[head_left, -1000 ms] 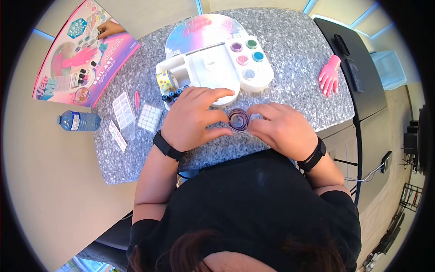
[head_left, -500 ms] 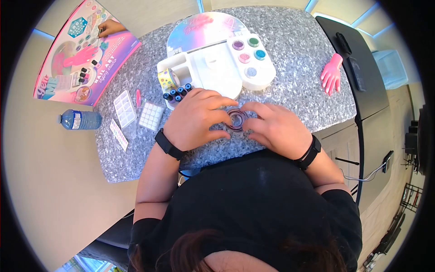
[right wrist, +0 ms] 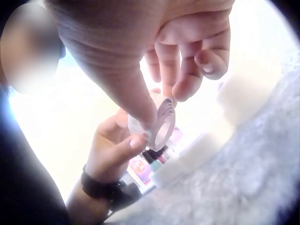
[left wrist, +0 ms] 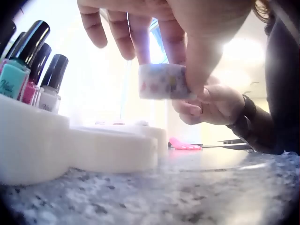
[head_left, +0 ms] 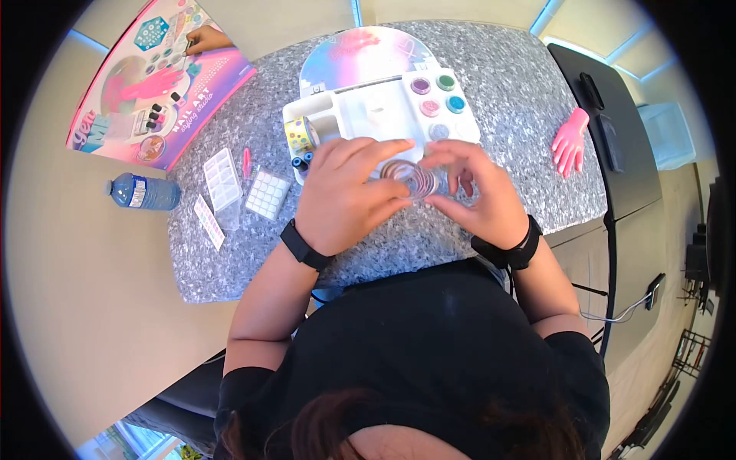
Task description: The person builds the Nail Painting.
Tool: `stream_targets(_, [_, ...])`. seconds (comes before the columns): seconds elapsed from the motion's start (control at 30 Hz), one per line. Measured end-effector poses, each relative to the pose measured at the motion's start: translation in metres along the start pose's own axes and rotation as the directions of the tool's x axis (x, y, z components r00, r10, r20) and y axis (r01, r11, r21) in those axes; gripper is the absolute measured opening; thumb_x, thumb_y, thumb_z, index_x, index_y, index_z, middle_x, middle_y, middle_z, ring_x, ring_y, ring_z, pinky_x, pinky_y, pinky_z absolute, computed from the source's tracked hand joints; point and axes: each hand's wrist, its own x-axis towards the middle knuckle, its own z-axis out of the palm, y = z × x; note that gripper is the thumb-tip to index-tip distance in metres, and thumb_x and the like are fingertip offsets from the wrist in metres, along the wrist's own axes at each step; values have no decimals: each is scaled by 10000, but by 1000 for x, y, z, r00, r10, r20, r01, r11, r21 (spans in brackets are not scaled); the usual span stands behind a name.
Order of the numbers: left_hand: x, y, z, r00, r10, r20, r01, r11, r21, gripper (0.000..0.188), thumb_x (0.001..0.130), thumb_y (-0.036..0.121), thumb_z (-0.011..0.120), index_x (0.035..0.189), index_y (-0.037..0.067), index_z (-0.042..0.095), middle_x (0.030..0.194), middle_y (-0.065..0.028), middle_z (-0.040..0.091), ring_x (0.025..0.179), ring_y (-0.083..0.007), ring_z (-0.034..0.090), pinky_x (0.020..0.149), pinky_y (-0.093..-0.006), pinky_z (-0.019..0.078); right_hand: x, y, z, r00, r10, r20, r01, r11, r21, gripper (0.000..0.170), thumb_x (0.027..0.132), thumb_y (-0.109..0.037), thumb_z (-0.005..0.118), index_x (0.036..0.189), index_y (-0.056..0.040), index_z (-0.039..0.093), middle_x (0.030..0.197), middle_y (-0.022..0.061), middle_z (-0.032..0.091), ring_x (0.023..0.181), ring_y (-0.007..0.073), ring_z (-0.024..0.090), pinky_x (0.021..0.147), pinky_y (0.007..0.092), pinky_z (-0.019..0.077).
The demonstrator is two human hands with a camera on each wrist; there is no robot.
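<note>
Both hands hold a roll of patterned tape, raised above the granite tabletop and tilted. Its whitish band with small coloured prints faces the left wrist view; wound layers show in the head view. My left hand pinches the roll's left side between thumb and fingers. From the other side my right hand grips it, the thumb against the roll's face in the right wrist view and the other fingers curled beyond. Just past the hands stands a white nail studio tray, partly hidden by the left hand.
A yellow tape roll and nail polish bottles sit in the tray's left part, glitter pots at its right. Leftward lie a compartment box, a white-squared pack, a sticker sheet and water bottle. A pink model hand lies right.
The tape roll, lying low between both hands before, has come up off the tabletop and tipped. My right hand has turned, its thumb now under the roll's near edge.
</note>
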Motion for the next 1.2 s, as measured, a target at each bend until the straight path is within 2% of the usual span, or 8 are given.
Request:
stream_targets(0.07, [0, -1, -6, 995, -21, -97, 23, 999, 27, 261, 705, 224, 953, 906, 162, 798, 1393, -20, 723, 1205, -272, 651, 1020, -429, 484, 16, -8, -1, 951, -271, -150, 267, 963, -45, 665, 833, -41, 872, 1421, -63, 564, 1191, 55, 763, 789, 187, 607, 757, 318, 543])
stream_targets(0.27, [-1, -20, -15, 940, -89, -330, 123, 989, 85, 290, 708, 217, 973, 926, 126, 804, 1270, -61, 786, 1118, -302, 712, 969, -425, 521, 83, -25, 6, 885, -448, -129, 441, 894, -80, 604, 824, -95, 845, 1357, -60, 565, 1134, 66, 743, 849, 244, 636, 802, 371, 556])
stream_targets(0.4, [-1, -39, -29, 923, -219, -318, 234, 972, 10, 341, 756, 251, 950, 1037, 95, 836, 1295, -109, 784, 1155, -315, 717, 997, -438, 519, 125, -29, 19, 912, -407, -46, 400, 910, -112, 656, 850, -78, 815, 1421, -65, 493, 1131, 79, 717, 925, 224, 649, 826, 357, 528])
stream_targets(0.5, [-9, -51, -35, 818, -357, -452, 362, 929, -79, 222, 953, 215, 775, 1108, 73, 845, 1242, -134, 803, 1113, -332, 736, 1017, -445, 532, 149, -26, 29, 903, -428, 31, 422, 873, -244, 675, 846, -84, 799, 1430, -70, 462, 1106, 153, 717, 1093, 387, 711, 913, 475, 567])
stream_targets(0.7, [-18, -67, -32, 682, -550, -482, 427, 835, -348, 534, 1171, 398, 440, 1230, 0, 789, 1244, -174, 788, 1132, -268, 729, 1037, -410, 527, 168, -28, 47, 946, -207, 249, 283, 902, -327, 676, 836, -105, 805, 1430, -65, 485, 1072, 165, 747, 1035, 407, 731, 903, 496, 585])
stream_targets(0.87, [-20, -66, -28, 670, -629, -394, 529, 777, -341, 604, 1171, 474, 409, 1310, -3, 753, 1252, -187, 784, 1130, -301, 742, 979, -436, 560, 172, -25, 41, 915, -192, 356, 301, 911, -281, 640, 874, -160, 834, 1429, -85, 526, 1178, 120, 736, 1161, 364, 682, 1009, 453, 550])
stream_targets(1.07, [-21, -62, -21, 626, -736, -255, 715, 673, -189, 584, 1132, 521, 478, 1340, 44, 744, 1109, -245, 791, 1021, -398, 776, 891, -467, 590, 149, -7, 0, 888, -426, 170, 458, 845, -275, 540, 918, -222, 825, 1396, -74, 622, 1319, 160, 698, 1262, 380, 627, 1097, 466, 505])
stream_targets(1.2, [-23, -58, -20, 647, -725, -235, 730, 678, -86, 601, 1118, 538, 504, 1383, 47, 726, 1046, -229, 803, 929, -379, 793, 831, -457, 601, 133, 26, -35, 944, -322, -66, 277, 887, -369, 457, 958, -248, 797, 1347, -51, 661, 1351, 182, 687, 1263, 372, 632, 1091, 448, 509])
